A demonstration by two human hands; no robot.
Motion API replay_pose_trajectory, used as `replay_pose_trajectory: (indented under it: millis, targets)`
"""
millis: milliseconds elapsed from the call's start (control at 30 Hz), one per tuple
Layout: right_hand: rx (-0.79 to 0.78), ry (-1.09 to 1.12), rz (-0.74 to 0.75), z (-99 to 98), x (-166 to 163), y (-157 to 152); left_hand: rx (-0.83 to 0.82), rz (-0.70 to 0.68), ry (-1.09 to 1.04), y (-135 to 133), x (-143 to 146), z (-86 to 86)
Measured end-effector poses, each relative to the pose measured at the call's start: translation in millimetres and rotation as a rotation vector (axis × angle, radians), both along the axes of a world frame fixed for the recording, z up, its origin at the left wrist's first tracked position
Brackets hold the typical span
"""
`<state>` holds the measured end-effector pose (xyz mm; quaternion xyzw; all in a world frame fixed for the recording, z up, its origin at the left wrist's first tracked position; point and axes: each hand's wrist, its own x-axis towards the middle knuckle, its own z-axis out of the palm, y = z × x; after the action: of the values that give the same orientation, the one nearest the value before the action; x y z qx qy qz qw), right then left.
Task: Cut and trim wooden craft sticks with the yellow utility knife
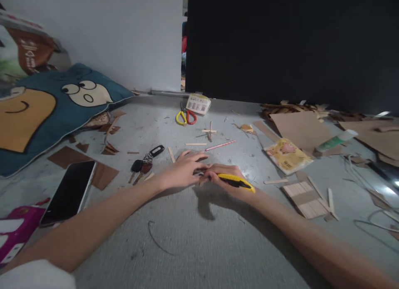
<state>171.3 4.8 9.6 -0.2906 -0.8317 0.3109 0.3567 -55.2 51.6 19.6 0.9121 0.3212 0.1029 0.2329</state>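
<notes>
My right hand [226, 179] is closed around a yellow utility knife [237, 181], its tip pointing left toward my other hand. My left hand [183, 169] lies on the grey floor [174, 239] with fingers stretched out, pressing down on something small that the two hands hide. Both hands meet at the middle of the view. A loose wooden stick [171, 154] lies just beyond my left hand.
A black phone [69, 192] and keys [145, 162] lie to the left, a blue cushion [46, 110] behind them. Scissors [186, 117], a pink pencil [220, 145], a yellow packet [286, 155], a glue bottle [335, 141], a stick panel [307, 197] and cardboard scraps [301, 127] are scattered ahead and right.
</notes>
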Motion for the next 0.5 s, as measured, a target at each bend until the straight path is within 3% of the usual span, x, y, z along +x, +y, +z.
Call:
replay_pose_trajectory:
  millis: [200, 300, 367, 500]
  targets:
    - [-0.003, 0.036, -0.019, -2.1, -2, 1, 0.0, 0.061, 0.009, -4, 4, -8.3]
    - [0.022, 0.043, -0.031, -3.7, -2, 1, -0.018, 0.049, 0.01, -1, 3, 1.5]
    - [0.041, 0.034, -0.046, -3.9, -2, 1, -0.015, 0.058, -0.011, -6, -1, 24.4]
    - [0.066, 0.032, -0.089, -4.0, -3, 2, 0.177, 0.168, -0.106, -48, -22, 94.5]
